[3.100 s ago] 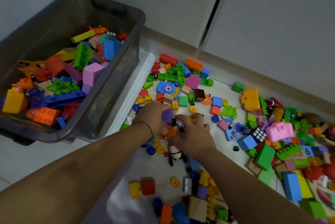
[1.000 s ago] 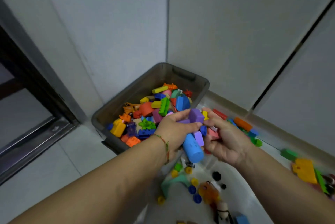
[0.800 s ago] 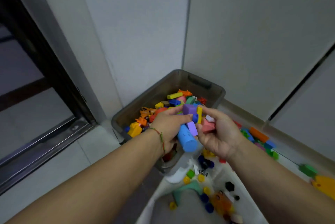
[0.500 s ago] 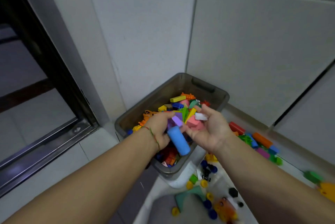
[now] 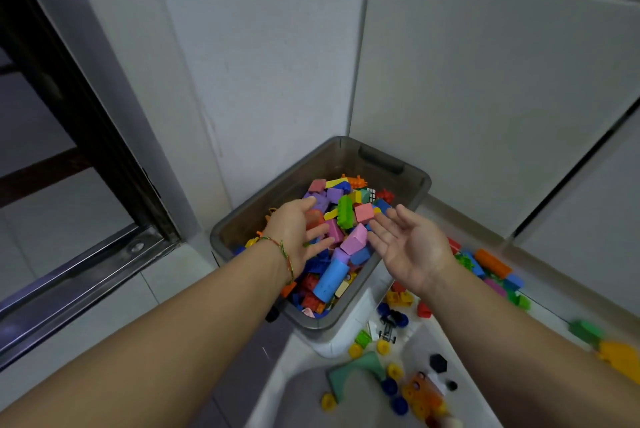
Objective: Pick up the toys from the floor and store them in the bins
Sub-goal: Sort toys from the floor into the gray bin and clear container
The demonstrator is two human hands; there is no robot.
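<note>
White tiled walls point(image 5: 485, 81) meet in a corner behind a smoky translucent plastic bin point(image 5: 412, 185) heaped with colourful building blocks point(image 5: 346, 216). Left hand point(image 5: 301, 230) and right hand point(image 5: 412, 247) hover above it, fingers spread, empty. A blue cylinder point(image 5: 330, 277) and pink wedge point(image 5: 355, 238), perhaps mid-fall, sit between the fingers; scattered toys point(image 5: 394, 316) lie on the floor beneath the right wrist.

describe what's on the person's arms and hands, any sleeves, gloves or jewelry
Both forearms are bare, with no sleeves in view. The left hand and right hand wear no gloves and no rings that show. A thin braided thread bracelet, red and green, circles the left wrist.
</note>
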